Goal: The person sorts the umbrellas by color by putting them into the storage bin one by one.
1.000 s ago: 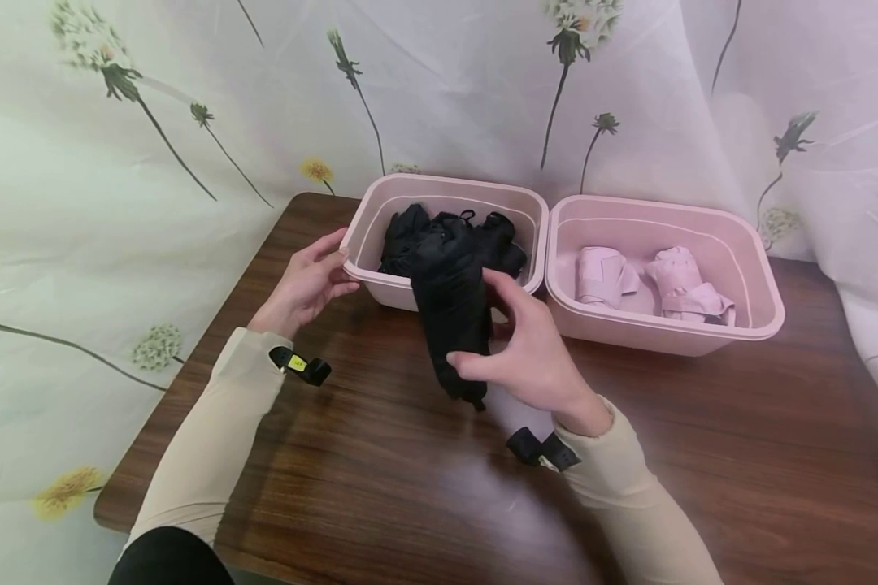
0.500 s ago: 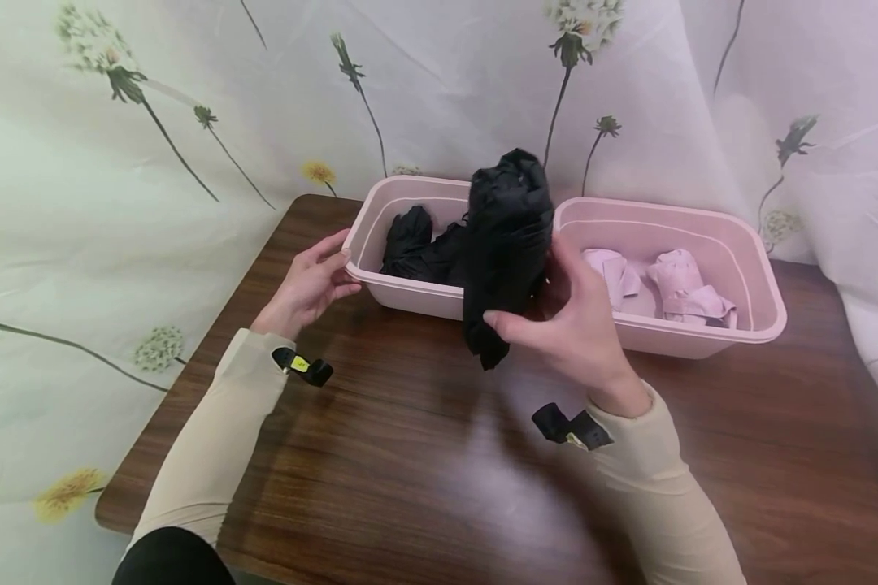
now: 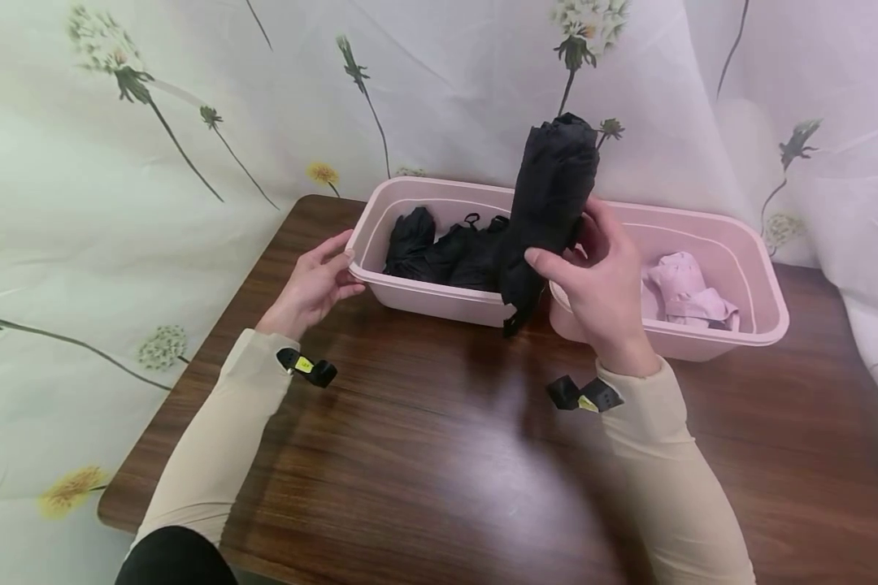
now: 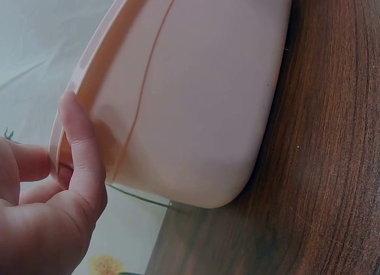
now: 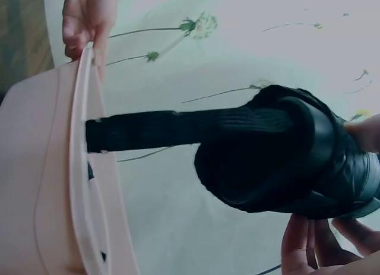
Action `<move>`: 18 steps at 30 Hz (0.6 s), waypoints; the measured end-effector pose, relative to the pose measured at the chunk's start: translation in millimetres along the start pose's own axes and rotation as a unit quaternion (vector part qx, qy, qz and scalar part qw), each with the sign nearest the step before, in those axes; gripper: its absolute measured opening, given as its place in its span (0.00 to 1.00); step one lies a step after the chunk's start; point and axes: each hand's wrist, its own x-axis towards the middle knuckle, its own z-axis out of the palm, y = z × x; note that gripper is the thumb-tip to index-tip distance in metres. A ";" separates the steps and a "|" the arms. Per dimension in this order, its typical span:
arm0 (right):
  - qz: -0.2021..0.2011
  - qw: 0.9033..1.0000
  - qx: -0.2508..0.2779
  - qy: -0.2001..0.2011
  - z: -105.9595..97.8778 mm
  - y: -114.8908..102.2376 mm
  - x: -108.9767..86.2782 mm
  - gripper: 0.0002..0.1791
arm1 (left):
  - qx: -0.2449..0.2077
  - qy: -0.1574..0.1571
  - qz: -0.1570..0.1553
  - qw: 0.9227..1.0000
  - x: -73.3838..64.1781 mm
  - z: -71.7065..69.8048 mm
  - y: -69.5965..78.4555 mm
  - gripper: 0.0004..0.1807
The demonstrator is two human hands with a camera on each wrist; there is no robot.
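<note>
My right hand [image 3: 610,280] grips a rolled black bundle that looks like a folding umbrella [image 3: 554,183], raised and tilted above the gap between two pink plastic bins. A black strap [image 5: 160,129] hangs from its near end in the right wrist view. My left hand [image 3: 310,284] pinches the rim at the left end of the left bin [image 3: 439,304], thumb and fingers on either side of the wall in the left wrist view. Inside that bin lie several black bundles [image 3: 454,256]. The right bin [image 3: 702,347] holds a pink rolled bundle [image 3: 684,292]; my right hand hides part of that bin.
Both bins stand side by side at the back of a dark wooden table [image 3: 410,455]. Behind them hangs a white cloth [image 3: 454,89] printed with dandelions. A black strap with a yellow label is on each wrist.
My right hand has lifted the black umbrella up and to the right, from over the left bin to between the bins. My left hand keeps its hold on the left bin's rim.
</note>
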 end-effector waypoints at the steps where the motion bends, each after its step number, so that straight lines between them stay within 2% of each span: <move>1: 0.006 1.000 0.001 0.006 0.0 1.9 2.4 0.31 | -0.003 -0.001 0.001 1.000 -0.2 0.4 0.1 0.27; 5: 0.024 0.999 -0.005 0.026 1.0 9.2 11.7 0.30 | -0.009 -0.001 0.001 1.000 -0.5 1.0 0.6 0.27; 13: 0.064 0.996 -0.057 0.039 2.6 29.3 27.1 0.34 | 0.000 0.001 -0.003 1.000 -0.8 1.1 0.4 0.28; 18: 0.093 0.994 -0.032 0.052 4.7 43.9 31.7 0.35 | 0.009 0.007 -0.002 1.000 -2.1 1.3 0.9 0.27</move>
